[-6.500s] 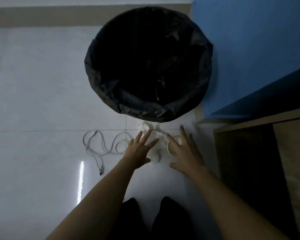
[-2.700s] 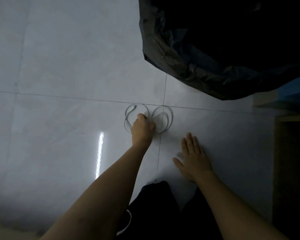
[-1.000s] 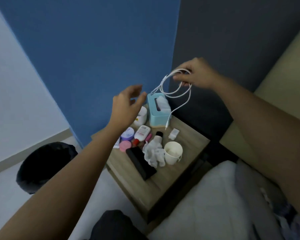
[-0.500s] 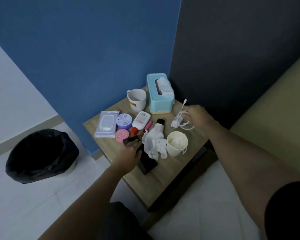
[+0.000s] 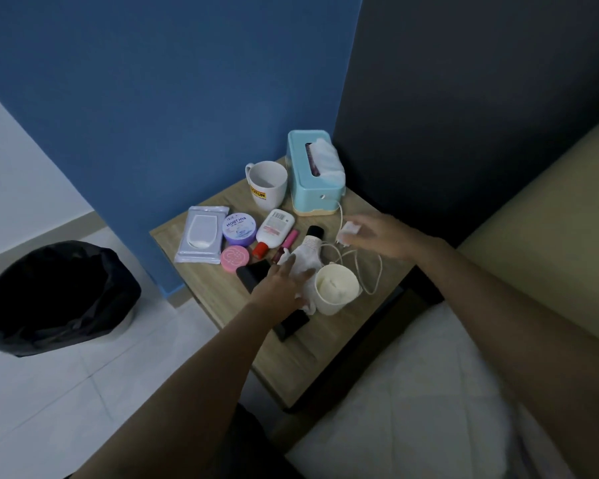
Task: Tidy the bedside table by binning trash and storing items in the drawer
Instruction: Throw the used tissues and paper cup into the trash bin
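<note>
My left hand (image 5: 284,288) lies open on the crumpled white tissue (image 5: 303,262); at two o'clock my right hand (image 5: 377,236), fingers spread, hovers over the white charger cable (image 5: 369,271) on the wooden bench (image 5: 291,361).

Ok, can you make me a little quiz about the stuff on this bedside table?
1. True or false: the white cable lies on the table.
2. What is the left hand resting on? A) crumpled tissue B) purple jar C) wipes pack
3. Which colour is the tissue box?

Key: 1 true. 2 A. 3 light blue.
</note>
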